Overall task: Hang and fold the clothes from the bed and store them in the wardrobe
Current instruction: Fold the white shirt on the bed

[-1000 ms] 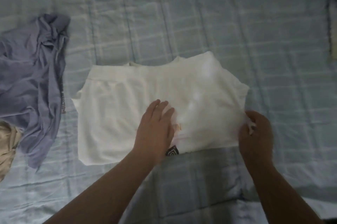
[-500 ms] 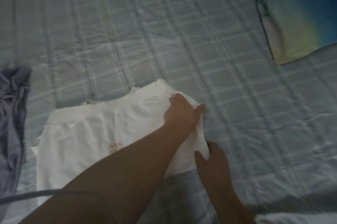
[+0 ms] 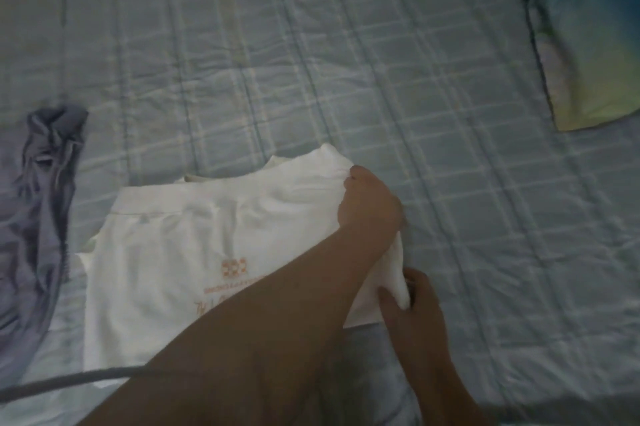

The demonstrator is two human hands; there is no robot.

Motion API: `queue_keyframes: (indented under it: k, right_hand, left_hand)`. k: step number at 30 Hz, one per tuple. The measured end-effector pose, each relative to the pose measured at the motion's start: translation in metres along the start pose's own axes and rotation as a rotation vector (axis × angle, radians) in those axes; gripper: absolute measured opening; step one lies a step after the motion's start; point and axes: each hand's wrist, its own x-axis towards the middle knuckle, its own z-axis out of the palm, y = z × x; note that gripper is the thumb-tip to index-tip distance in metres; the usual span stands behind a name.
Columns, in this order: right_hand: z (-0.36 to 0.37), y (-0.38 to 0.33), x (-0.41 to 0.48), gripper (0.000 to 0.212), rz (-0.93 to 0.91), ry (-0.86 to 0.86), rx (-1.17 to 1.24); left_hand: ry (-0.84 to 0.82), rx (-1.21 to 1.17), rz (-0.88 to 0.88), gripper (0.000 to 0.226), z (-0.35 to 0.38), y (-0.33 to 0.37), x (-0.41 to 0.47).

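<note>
At the right edge of the white T-shirt (image 3: 207, 252), the left hand (image 3: 372, 207) is gripping the far corner with curled fingers while the right hand (image 3: 415, 307) is pinching the near corner. The shirt is lying partly folded on the blue checked bedsheet (image 3: 346, 61), its orange print facing up. It looks light, soft and limp, likely sagging unless both corners are being held. A crumpled lavender garment (image 3: 34, 217) is lying at the left; a pillow (image 3: 595, 44) at far right.

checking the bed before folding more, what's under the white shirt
The white shirt lies flat on the blue checked bedsheet; anything else beneath it is covered.
</note>
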Motion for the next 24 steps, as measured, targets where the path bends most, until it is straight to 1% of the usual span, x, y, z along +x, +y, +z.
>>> queue_keyframes:
  k: [2,5,7,8,9,11,13,17,20,24]
  right_hand:
    - [0.003,-0.011,-0.011,0.039,-0.009,-0.036,0.029]
    - [0.012,-0.034,-0.034,0.046,-0.062,-0.085,0.053]
    - [0.026,-0.051,-0.051,0.055,-0.12,-0.105,0.031]
    - [0.036,-0.058,-0.06,0.058,-0.148,-0.129,0.021]
    - [0.048,-0.065,-0.069,0.059,-0.175,-0.157,0.021]
    - [0.075,-0.079,-0.087,0.06,-0.241,-0.194,-0.008]
    - [0.108,-0.092,-0.104,0.059,-0.354,-0.232,-0.108]
    - [0.179,-0.116,-0.144,0.06,-0.46,-0.316,-0.317]
    - [0.232,-0.124,-0.173,0.065,-0.54,-0.335,-0.426]
    - [0.294,-0.121,-0.195,0.073,-0.608,-0.347,-0.57]
  left_hand:
    - [-0.035,-0.179,-0.011,0.058,-0.026,-0.01,-0.002]
    - [-0.115,-0.476,-0.04,0.055,-0.074,-0.033,-0.004]
    - [-0.181,-0.686,-0.043,0.043,-0.109,-0.057,-0.007]
    - [-0.209,-0.76,-0.051,0.044,-0.126,-0.072,-0.008]
    - [-0.232,-0.813,-0.057,0.051,-0.142,-0.089,-0.009]
    - [-0.266,-0.873,-0.04,0.061,-0.173,-0.126,-0.01]
    - [-0.295,-0.936,-0.023,0.064,-0.202,-0.164,-0.01]
    - [-0.288,-0.981,-0.06,0.072,-0.256,-0.24,-0.009]
    - [-0.262,-0.981,-0.056,0.071,-0.287,-0.297,-0.008]
    - [-0.183,-1.006,-0.12,0.069,-0.305,-0.375,-0.001]
